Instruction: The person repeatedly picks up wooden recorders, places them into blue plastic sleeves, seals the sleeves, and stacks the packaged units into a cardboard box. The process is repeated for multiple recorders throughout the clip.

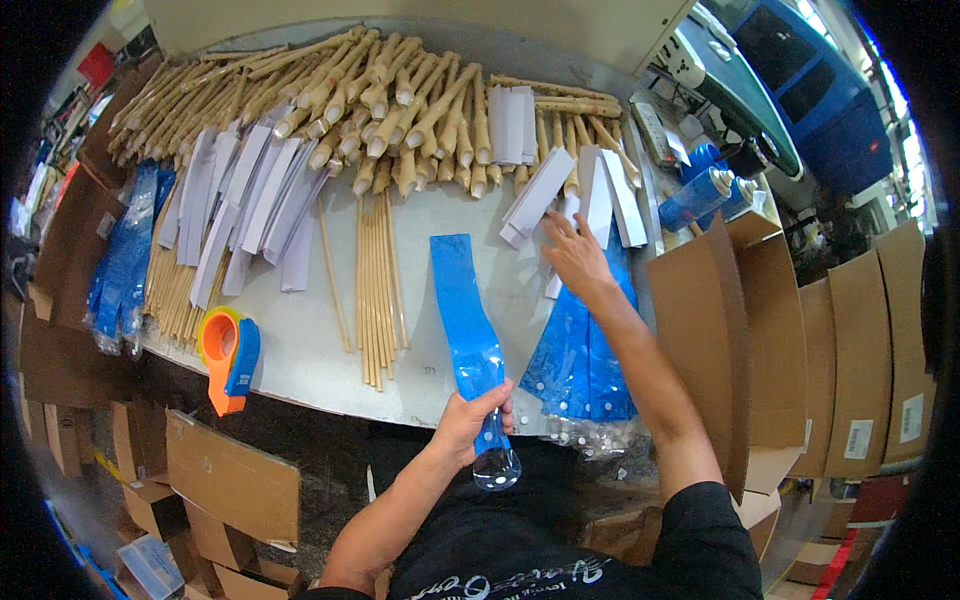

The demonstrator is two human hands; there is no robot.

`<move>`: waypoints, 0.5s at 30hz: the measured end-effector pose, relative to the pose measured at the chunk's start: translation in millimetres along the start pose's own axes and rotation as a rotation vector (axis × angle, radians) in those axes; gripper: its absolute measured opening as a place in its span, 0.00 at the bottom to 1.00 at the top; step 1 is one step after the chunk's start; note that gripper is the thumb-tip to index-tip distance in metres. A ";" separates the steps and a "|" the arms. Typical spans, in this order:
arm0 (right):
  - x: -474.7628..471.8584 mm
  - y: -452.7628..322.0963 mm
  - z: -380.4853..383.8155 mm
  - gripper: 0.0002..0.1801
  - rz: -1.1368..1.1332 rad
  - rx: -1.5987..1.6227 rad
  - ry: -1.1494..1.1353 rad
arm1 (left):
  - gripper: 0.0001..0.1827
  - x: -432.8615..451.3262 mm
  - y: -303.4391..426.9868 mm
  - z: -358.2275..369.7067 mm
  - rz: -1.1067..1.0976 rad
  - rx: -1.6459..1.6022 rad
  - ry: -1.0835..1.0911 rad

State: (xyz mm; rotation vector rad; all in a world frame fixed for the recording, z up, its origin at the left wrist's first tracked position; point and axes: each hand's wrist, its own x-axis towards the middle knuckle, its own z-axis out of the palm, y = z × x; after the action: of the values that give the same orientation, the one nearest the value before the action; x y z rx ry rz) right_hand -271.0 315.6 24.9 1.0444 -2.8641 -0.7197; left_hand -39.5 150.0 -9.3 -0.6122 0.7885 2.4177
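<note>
Gripped near its lower end by my left hand is a long blue plastic sleeve with a clear, rounded bottom. Its flat upper part lies across the table. My right hand, fingers apart, reaches over the folded white paper strips on the right. Its fingertips are at the edge of the strips, and contact is hard to tell. Under my right forearm a fan of more blue sleeves hangs over the table's front edge, with clear ends downward.
Many bamboo-like sticks are piled at the back. Thin wooden rods, more paper strips and an orange-and-blue tape dispenser lie on the table. Cardboard boxes and blue spray cans stand at the right.
</note>
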 end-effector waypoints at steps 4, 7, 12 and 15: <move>-43.3 4.6 -35.5 0.02 0.087 0.397 0.664 | 0.15 3.6 12.9 9.5 0.091 0.018 0.012; -112.2 -15.9 -54.4 0.03 0.429 1.298 0.477 | 0.15 19.7 33.7 27.2 0.202 -0.043 0.015; -208.9 -87.9 -43.3 0.07 0.670 1.745 0.215 | 0.14 45.9 61.9 48.0 0.318 -0.216 0.102; -233.0 -129.0 -35.1 0.07 0.787 2.040 0.181 | 0.14 50.9 56.3 57.3 0.299 -0.202 0.115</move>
State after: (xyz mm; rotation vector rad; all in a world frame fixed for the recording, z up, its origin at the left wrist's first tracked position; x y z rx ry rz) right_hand -5.7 356.8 35.4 -0.4094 -2.4543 2.3308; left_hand -126.3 164.3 26.9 -0.7637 0.7309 2.7810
